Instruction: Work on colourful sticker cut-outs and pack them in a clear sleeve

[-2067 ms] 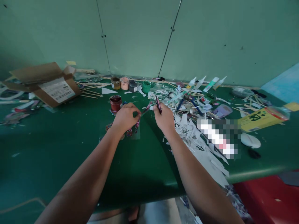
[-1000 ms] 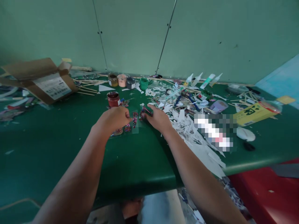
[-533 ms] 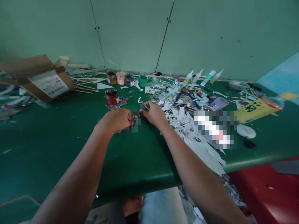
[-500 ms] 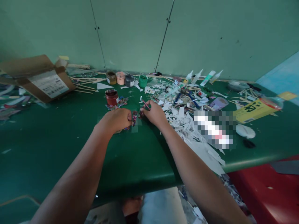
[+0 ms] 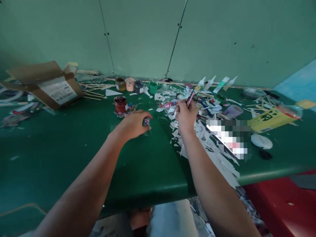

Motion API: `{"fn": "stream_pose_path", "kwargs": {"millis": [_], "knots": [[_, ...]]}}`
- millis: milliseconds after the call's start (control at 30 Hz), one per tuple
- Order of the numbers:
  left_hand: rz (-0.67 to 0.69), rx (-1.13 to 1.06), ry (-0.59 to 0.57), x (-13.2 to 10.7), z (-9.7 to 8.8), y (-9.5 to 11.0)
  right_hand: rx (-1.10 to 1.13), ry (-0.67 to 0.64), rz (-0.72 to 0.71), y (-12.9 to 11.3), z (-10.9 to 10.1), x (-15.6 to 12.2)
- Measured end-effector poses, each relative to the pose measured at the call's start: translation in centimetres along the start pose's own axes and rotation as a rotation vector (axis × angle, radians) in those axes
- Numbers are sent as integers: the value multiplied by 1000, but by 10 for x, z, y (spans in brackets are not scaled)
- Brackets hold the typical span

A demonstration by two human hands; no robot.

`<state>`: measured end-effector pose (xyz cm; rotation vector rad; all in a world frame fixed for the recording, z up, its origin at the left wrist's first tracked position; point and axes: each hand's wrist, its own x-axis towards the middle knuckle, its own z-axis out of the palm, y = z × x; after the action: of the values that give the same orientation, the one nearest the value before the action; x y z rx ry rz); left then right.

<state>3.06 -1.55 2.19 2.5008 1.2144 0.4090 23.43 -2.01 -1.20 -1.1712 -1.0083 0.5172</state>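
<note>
Head view: glittery pc (image 5: 147, 121) is right of the red jar (image 5: 120, 105) & a bit nearer the wearer, on or just above the green surface (image 5: 153, 158). L hand (image 5: 134, 124) curls around it, narrow gap; can't tell if it's pinched. R hand (image 5: 187, 115), well right of jar, has its grip closed on a pink-and-dark pen-like tool (image 5: 190, 98), slanting up. Pink strip (image 5: 168, 104) lies btw jar & R hand, end at the fingertips; held or not, unclear. Step in hand prob.: L steadies/positions pc, R w/ tool off to the side. Next move likely calls for a light, steady L hold & tool kept clear of pc. White scraps (image 5: 207, 141) right of jar, open box (image 5: 58, 92) left.
</note>
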Motion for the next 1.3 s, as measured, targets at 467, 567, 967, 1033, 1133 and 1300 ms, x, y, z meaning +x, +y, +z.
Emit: {"fn": "stream_pose_path", "kwargs": {"millis": [467,567,967,1033,1133,1300], "knots": [[-2,-661,59,9,11,1,42,-398,-29,-17,17,-25],[-9,-738,63,10,14,5,-53,-409,-166,-17,15,-26],[-63,-1027,113,10,16,3,-389,-479,-378,-5,11,-29],[-59,-1053,96,9,15,5,-392,-479,-375,-5,11,-29],[-49,-1074,84,9,13,7,-388,-468,-374,-6,11,-29],[-108,-1073,175,11,13,7,-305,-390,-354,-10,12,-30]]}}
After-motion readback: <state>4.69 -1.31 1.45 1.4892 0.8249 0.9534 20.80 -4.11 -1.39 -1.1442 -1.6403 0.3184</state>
